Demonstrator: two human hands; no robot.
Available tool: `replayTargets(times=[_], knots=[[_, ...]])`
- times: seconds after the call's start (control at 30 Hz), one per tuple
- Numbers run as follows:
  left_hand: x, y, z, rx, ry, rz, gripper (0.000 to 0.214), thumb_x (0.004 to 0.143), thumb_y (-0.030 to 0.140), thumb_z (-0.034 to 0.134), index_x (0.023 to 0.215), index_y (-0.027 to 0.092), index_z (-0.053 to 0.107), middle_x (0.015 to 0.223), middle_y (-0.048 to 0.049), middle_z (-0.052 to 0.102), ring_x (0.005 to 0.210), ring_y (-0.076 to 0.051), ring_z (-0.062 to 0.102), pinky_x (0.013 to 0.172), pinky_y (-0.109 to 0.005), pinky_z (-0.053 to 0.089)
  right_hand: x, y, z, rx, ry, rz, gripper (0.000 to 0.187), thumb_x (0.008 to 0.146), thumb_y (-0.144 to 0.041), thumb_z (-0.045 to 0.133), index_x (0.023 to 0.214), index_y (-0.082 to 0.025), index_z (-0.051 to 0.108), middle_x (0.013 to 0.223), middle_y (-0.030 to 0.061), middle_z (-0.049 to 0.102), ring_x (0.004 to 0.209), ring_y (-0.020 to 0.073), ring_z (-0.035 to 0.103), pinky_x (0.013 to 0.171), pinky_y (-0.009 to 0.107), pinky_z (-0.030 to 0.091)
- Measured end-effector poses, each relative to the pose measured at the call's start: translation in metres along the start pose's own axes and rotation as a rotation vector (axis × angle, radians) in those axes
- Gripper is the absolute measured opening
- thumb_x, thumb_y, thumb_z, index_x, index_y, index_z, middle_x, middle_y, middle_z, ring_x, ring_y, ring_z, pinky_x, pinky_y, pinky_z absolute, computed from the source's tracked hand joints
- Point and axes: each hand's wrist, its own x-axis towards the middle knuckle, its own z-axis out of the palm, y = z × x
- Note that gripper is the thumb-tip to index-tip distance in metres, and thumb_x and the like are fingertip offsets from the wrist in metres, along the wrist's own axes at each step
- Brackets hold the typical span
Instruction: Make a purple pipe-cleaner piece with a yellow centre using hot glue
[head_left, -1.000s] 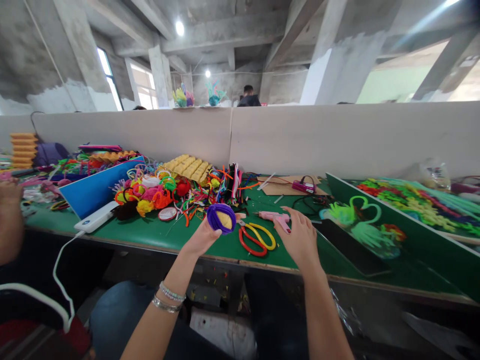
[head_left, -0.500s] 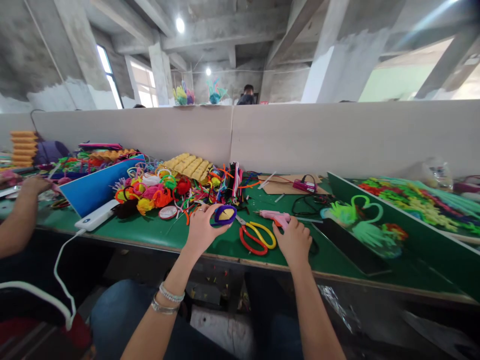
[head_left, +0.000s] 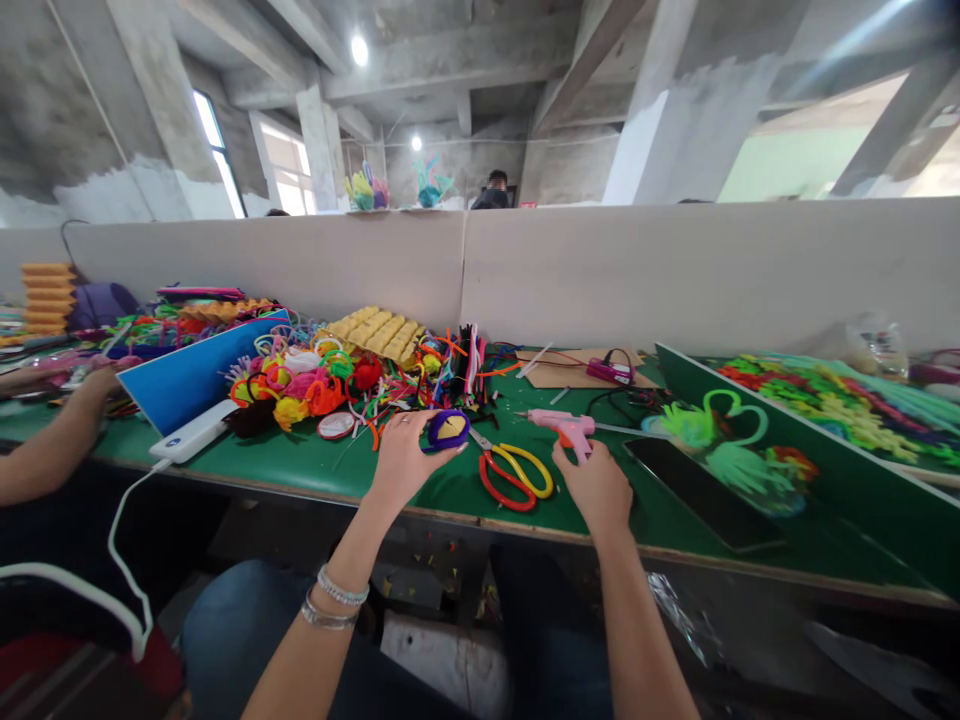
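My left hand holds a yellow piece wrapped in purple pipe cleaner low over the green table. My right hand grips the handle of a pink glue gun, lifted a little off the table with its nozzle pointing left. Red and yellow scissors lie on the table between my two hands.
A heap of coloured pipe cleaners and pom-poms lies behind my left hand, next to a blue board and a white power bank. A black phone and a green craft swan lie at the right. Another person's arm rests at the left.
My right hand closed on the pink glue gun and lifted it. My left hand lowered the purple-wrapped piece toward the table. The other person's arm moved along the table at the left.
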Motion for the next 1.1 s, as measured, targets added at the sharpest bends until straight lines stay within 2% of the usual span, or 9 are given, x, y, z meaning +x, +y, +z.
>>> replayTargets(times=[0.17, 0.3, 0.5, 0.63, 0.8, 0.9, 1.1], knots=[[0.0, 0.004, -0.004, 0.032, -0.022, 0.011, 0.049, 0.068, 0.056, 0.061, 0.105, 0.023, 0.06, 0.098, -0.0063, 0.065, 0.097, -0.025, 0.055, 0.092, -0.041, 0.037, 0.0, 0.001, -0.002, 0.219, 0.228, -0.079, 0.062, 0.067, -0.068, 0.05, 0.103, -0.018, 0.055, 0.079, 0.0082, 0.065, 0.071, 0.0253, 0.06, 0.056, 0.03, 0.038], [0.001, 0.006, -0.007, 0.03, -0.051, 0.014, 0.048, 0.069, 0.053, 0.061, 0.108, 0.025, 0.06, 0.106, -0.0059, 0.063, 0.101, -0.025, 0.054, 0.094, -0.042, 0.036, -0.006, -0.01, -0.006, 0.402, 0.37, -0.195, 0.057, 0.067, -0.063, 0.053, 0.1, -0.017, 0.056, 0.082, 0.0078, 0.064, 0.07, 0.0215, 0.058, 0.059, 0.029, 0.04], [0.003, 0.003, -0.009, -0.068, -0.122, -0.004, 0.05, 0.071, 0.05, 0.062, 0.115, 0.027, 0.055, 0.11, -0.004, 0.064, 0.106, -0.025, 0.052, 0.095, -0.041, 0.035, -0.017, -0.024, -0.013, 0.484, 0.317, -0.243, 0.051, 0.066, -0.056, 0.056, 0.1, -0.018, 0.052, 0.074, 0.0036, 0.062, 0.053, 0.0159, 0.054, 0.053, 0.028, 0.04], [0.003, 0.003, -0.013, -0.135, -0.135, -0.024, 0.051, 0.068, 0.049, 0.065, 0.114, 0.029, 0.056, 0.11, -0.0036, 0.063, 0.106, -0.025, 0.052, 0.095, -0.042, 0.036, -0.022, -0.029, -0.012, 0.412, 0.352, -0.365, 0.058, 0.066, -0.065, 0.054, 0.099, -0.017, 0.053, 0.086, 0.0089, 0.065, 0.064, 0.02, 0.059, 0.056, 0.029, 0.042], [0.004, 0.006, -0.021, -0.215, -0.178, -0.02, 0.049, 0.068, 0.044, 0.068, 0.114, 0.03, 0.058, 0.107, -0.0031, 0.065, 0.103, -0.024, 0.053, 0.09, -0.039, 0.04, -0.025, -0.032, -0.006, 0.341, 0.396, -0.531, 0.06, 0.073, -0.066, 0.045, 0.102, -0.015, 0.054, 0.091, 0.0119, 0.065, 0.071, 0.0211, 0.061, 0.057, 0.028, 0.044], [0.004, 0.007, -0.024, -0.238, -0.202, -0.016, 0.049, 0.067, 0.04, 0.069, 0.114, 0.031, 0.058, 0.107, -0.0027, 0.065, 0.103, -0.023, 0.053, 0.09, -0.038, 0.041, -0.028, -0.033, -0.003, 0.304, 0.414, -0.562, 0.055, 0.076, -0.062, 0.046, 0.104, -0.016, 0.053, 0.095, 0.012, 0.064, 0.071, 0.02, 0.061, 0.058, 0.027, 0.044], [0.004, 0.007, -0.021, -0.25, -0.222, -0.016, 0.049, 0.067, 0.039, 0.069, 0.114, 0.031, 0.059, 0.106, -0.0027, 0.066, 0.102, -0.024, 0.054, 0.089, -0.039, 0.042, -0.031, -0.035, -0.003, 0.233, 0.358, -0.552, 0.048, 0.08, -0.054, 0.046, 0.108, -0.016, 0.051, 0.101, 0.0126, 0.063, 0.074, 0.0195, 0.062, 0.059, 0.026, 0.045]])
